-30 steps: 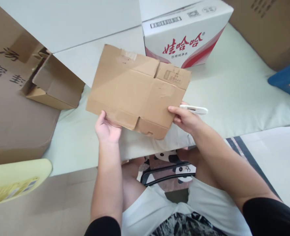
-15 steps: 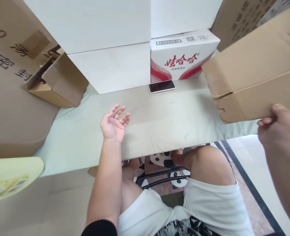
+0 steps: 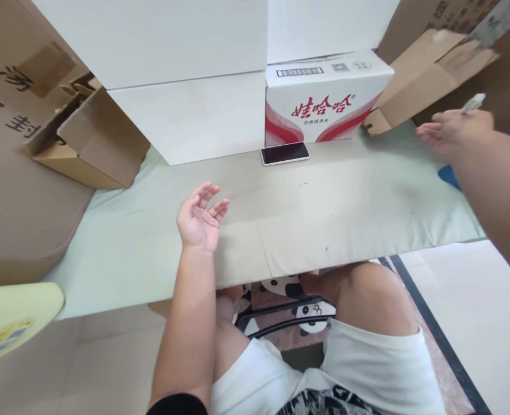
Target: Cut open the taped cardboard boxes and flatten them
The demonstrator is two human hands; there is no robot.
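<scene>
My left hand (image 3: 200,222) rests palm up over the pale green tablecloth (image 3: 255,219), its fingers loosely spread and holding nothing. Off to the right, my right hand (image 3: 457,132) is slightly blurred, fingers stretched out with nothing between them. A small pale object (image 3: 473,104) shows at the back of that hand; what it is I cannot make out. Just beyond the fingers, apart from them, a flattened brown cardboard box (image 3: 423,86) leans at a slant at the table's back right.
White boxes (image 3: 185,115) are stacked at the back, beside a red-and-white water carton (image 3: 319,109). A phone (image 3: 284,153) lies before it. At left stand a large carton (image 3: 30,219) and a small open box (image 3: 103,141). A yellow-green chair back (image 3: 17,311) and something blue (image 3: 449,176) flank the table.
My right hand has let go of the cardboard box, which now leans farther back on the right. That hand has moved up and away from the front edge. My left hand keeps its pose.
</scene>
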